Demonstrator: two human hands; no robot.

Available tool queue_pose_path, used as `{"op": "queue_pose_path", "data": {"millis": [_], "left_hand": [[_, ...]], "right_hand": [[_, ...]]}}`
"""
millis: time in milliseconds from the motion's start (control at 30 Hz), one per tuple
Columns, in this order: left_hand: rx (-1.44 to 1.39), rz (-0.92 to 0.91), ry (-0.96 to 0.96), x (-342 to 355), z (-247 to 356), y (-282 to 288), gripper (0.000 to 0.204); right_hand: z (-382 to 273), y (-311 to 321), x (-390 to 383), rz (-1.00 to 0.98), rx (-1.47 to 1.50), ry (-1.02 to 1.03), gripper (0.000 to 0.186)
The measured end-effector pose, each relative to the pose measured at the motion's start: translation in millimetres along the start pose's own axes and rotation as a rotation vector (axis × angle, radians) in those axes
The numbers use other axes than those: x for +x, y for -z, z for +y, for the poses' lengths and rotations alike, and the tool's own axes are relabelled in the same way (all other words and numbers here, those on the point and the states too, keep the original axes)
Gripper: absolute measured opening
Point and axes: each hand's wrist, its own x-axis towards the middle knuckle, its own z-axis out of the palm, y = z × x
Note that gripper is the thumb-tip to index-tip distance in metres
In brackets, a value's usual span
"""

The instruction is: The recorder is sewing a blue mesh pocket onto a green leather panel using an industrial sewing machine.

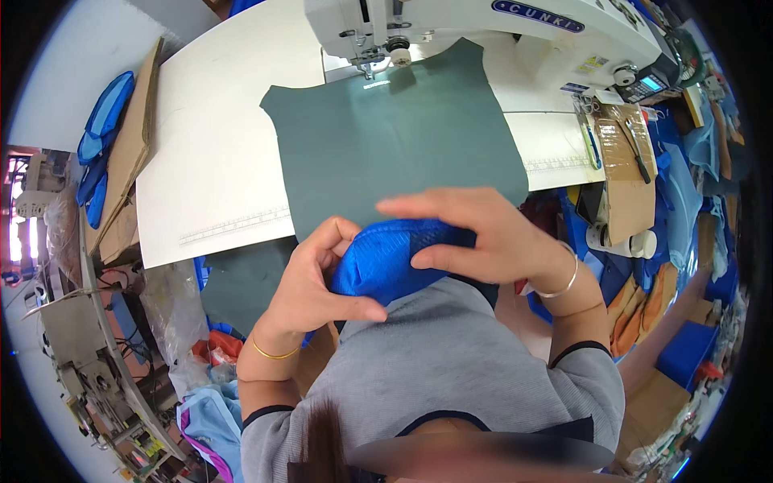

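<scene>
A bright blue sewn fabric piece [386, 256], rounded and pouch-like with a darker mesh patch at its right end, is held up in front of my chest. My left hand [310, 278] grips its left end, thumb below and fingers behind it. Around the right end my right hand [475, 233] is closed, its thumb on the near face and its fingers along the top. Beyond my hands a dark green sheet [403, 145] lies over the white sewing table [217, 145], its far edge under the needle area of the sewing machine [378, 48].
Scissors and a screwdriver-like tool [634, 149] lie by taped cardboard [628, 193] at the table's right. Blue fabric pieces [680, 201] are heaped further right. A cardboard sheet [129, 153] leans at the left edge. Clear plastic bags [173, 314] hang below on the left.
</scene>
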Motion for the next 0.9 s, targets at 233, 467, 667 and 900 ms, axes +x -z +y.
{"op": "queue_pose_path", "data": {"millis": [233,467,667,900], "left_hand": [[0.02,-0.111,-0.002,4,-4,1,0.029],[0.042,-0.151,0.088,3,8,-11,0.019],[0.198,-0.124,0.248,0,17,-16,0.016],[0.424,-0.07,0.112,-7,15,-18,0.018]], "right_hand": [[-4,-6,-35,-0.04,0.122,-0.179,0.04],[-10,-29,-41,0.132,-0.027,-0.015,0.048],[2,-42,-49,0.151,0.162,-0.087,0.039],[-1,-46,-48,0.148,-0.076,-0.024,0.036]]}}
